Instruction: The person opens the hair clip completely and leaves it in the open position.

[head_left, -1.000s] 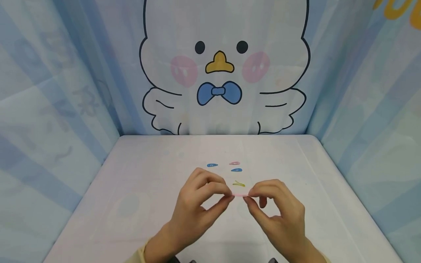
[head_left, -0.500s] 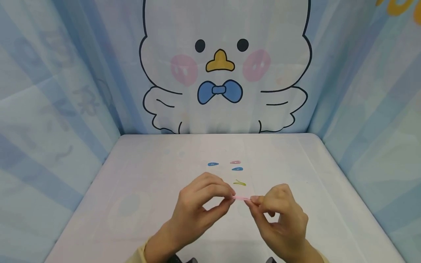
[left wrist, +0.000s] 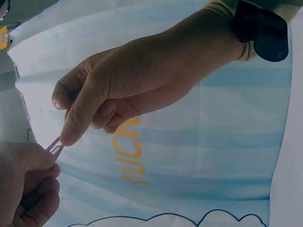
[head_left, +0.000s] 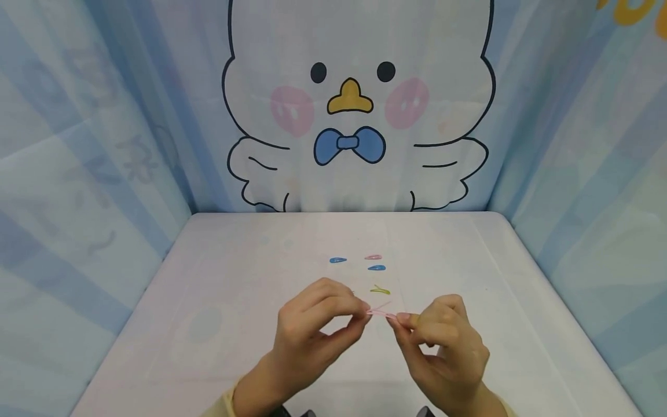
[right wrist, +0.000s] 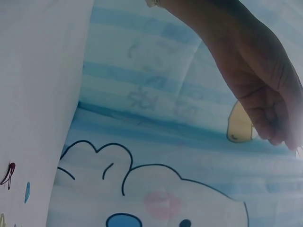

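Observation:
A pink snap hair clip is stretched between my two hands above the table, with one thin prong standing up from its frame. My left hand pinches its left end between thumb and fingers. At the other end, my right hand grips the clip between thumb and curled index finger. From the left wrist view, the frame of the pink clip shows between the fingertips of both hands. A yellow-green clip lies just beyond with its prong raised.
Farther back on the white table lie a blue clip, a second blue clip and another pink clip. A dark red clip shows in the right wrist view. Printed curtains enclose the table.
The pink clip's prong has sprung up away from its frame. My right index finger has curled in more, and the right hand has shifted slightly toward me. My left hand has stayed nearly in place.

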Demonstrator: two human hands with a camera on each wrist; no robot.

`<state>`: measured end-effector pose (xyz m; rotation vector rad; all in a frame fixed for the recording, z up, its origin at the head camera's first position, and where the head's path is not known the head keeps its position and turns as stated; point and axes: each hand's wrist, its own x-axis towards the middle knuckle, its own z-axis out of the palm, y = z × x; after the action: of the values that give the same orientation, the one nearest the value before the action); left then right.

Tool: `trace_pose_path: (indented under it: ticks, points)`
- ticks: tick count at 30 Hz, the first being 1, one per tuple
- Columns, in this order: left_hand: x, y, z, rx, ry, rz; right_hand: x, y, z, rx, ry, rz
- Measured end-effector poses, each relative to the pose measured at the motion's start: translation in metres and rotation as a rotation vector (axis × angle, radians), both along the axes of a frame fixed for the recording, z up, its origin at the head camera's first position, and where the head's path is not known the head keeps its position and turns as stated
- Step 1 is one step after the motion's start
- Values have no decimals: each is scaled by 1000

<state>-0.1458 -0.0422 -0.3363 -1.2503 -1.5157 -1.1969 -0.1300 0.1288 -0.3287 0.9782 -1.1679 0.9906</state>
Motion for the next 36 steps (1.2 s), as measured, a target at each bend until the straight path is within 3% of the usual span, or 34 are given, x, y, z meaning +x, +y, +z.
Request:
trace_pose_path:
  ticks: [14,21,28,36]
  points:
    - [-2,2,-1,19,22,2,3,9,-5,44,-93,-116]
    - [-8,2,-8,-10,-10,87,-1,13,-12,91,-178,-156]
    - [-30,3,-27,-68,-145,182,-11,24,-24,127,-382,-292]
    - [-69,8,-69,-203,-387,366,-35,44,-51,168,-605,-312]
